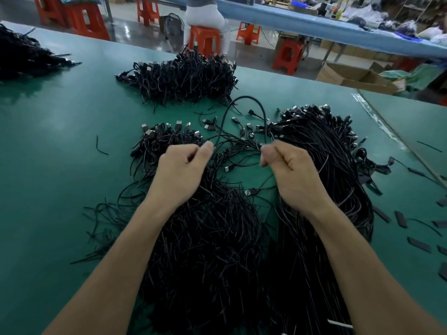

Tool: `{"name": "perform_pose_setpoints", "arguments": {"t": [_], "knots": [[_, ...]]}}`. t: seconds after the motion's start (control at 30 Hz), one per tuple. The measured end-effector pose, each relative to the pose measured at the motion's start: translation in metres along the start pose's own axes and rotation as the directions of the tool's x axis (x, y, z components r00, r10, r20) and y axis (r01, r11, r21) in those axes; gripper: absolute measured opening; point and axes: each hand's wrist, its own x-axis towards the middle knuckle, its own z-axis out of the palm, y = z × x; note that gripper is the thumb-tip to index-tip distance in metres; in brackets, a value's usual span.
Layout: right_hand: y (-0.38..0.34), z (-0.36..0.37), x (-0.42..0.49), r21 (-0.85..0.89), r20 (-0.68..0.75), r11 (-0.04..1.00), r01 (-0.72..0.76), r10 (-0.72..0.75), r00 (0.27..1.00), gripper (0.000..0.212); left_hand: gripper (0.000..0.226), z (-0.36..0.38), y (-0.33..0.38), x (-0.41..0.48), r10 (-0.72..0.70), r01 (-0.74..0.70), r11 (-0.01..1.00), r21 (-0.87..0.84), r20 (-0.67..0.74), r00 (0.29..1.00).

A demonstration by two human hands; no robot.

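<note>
**Item: black USB cable, in hand.** It is bent into a tall upright arch, with both legs running down into the hands, and is held above the green table at the middle of the stock.
- Left hand: narrow grip, thumb and forefinger pinching the left leg of the arch.
- Right hand: fingers curled in, closed on the right leg of the arch.

**Stock, placed from the held cable:**
- Directly below it, between the hands: loose cables fanned out on the table, with USB plugs showing.
- Just left of it: small heap of coiled cables, metal plugs pointing up.
- Just right of it: long bundle of straight cables, plugs massed at the far end.
- Nearer than it, under both forearms: dense heap of thin black ties.
- Beyond it: larger heap of coiled cables.
- Far to its left, at the table corner: another black heap.
- Well to its left: single stray tie.
- Well to its right: flat black strips scattered along the table edge.

**Beyond the table:** open cardboard box, orange plastic stools, and a person seated on one of them.
</note>
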Motion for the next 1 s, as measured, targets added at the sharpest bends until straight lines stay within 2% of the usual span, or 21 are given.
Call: {"name": "perform_pose_setpoints", "arguments": {"t": [0.13,0.27,0.37,0.47,0.5,0.57,0.6,0.67,0.73,0.77,0.83,0.9,0.93,0.97,1.0], "knots": [[-0.032,-0.005,0.019,0.049,-0.069,0.996,0.074,-0.07,0.995,0.034,0.057,0.002,0.005,-0.002,0.002,-0.005,0.999,0.046,0.069,0.998],[-0.087,0.002,0.041,0.062,-0.124,0.944,0.324,-0.315,0.941,0.028,0.047,0.001,0.008,-0.003,0.008,-0.01,1.0,0.004,0.21,0.978],[-0.107,0.007,0.05,0.02,-0.052,0.938,0.346,-0.345,0.937,0.025,0.036,-0.002,0.007,-0.004,0.093,-0.084,0.995,-0.048,0.223,0.97],[-0.094,0.006,0.05,-0.075,0.086,0.979,0.191,-0.185,0.979,0.027,0.034,-0.009,0.01,-0.007,0.171,-0.152,0.976,-0.153,0.122,0.978],[-0.086,0.006,0.048,-0.157,0.149,0.98,0.124,-0.101,0.984,0.028,0.037,-0.011,0.013,-0.008,0.168,-0.148,0.966,-0.211,0.081,0.982],[-0.067,0.007,0.044,-0.395,0.234,0.919,0.017,0.083,0.969,0.032,0.044,-0.016,0.017,-0.007,0.119,-0.105,0.941,-0.321,0.023,0.993],[-0.057,0.008,0.042,-0.453,0.235,0.89,-0.049,0.173,0.957,0.031,0.046,-0.019,0.019,-0.007,0.093,-0.086,0.926,-0.367,0.0,0.996],[-0.041,0.007,0.035,-0.443,0.238,0.872,-0.21,0.34,0.91,0.025,0.05,-0.024,0.022,-0.006,0.046,-0.069,0.914,-0.399,-0.067,0.997],[-0.033,0.003,0.028,-0.481,0.307,0.839,-0.256,0.434,0.847,0.021,0.053,-0.028,0.024,-0.005,0.034,-0.074,0.946,-0.316,-0.132,0.991],[-0.03,0.001,0.024,-0.534,0.347,0.81,-0.242,0.471,0.811,0.032,0.054,-0.03,0.025,-0.005,0.037,-0.066,0.969,-0.237,-0.126,0.991],[-0.025,-0.002,0.014,-0.623,0.385,0.758,-0.192,0.511,0.769,0.076,0.055,-0.033,0.025,-0.006,-0.012,0.014,0.998,-0.059,0.035,0.999],[-0.024,-0.006,0.007,-0.642,0.345,0.758,-0.119,0.424,0.838,0.113,0.053,-0.033,0.025,-0.01,-0.117,0.1,0.993,0.067,0.333,0.936],[-0.026,-0.007,0.003,-0.63,0.347,0.775,-0.038,0.325,0.88,0.12,0.053,-0.031,0.025,-0.013,-0.13,0.092,0.99,0.103,0.463,0.877],[-0.027,-0.006,0.001,-0.599,0.381,0.798,0.07,0.207,0.901,0.119,0.053,-0.028,0.026,-0.015,-0.108,0.054,0.992,0.113,0.562,0.82],[-0.03,-0.003,0.0,-0.525,0.432,0.836,0.161,0.099,0.896,0.107,0.053,-0.026,0.027,-0.017,-0.061,0.001,0.996,0.094,0.63,0.774]]}}
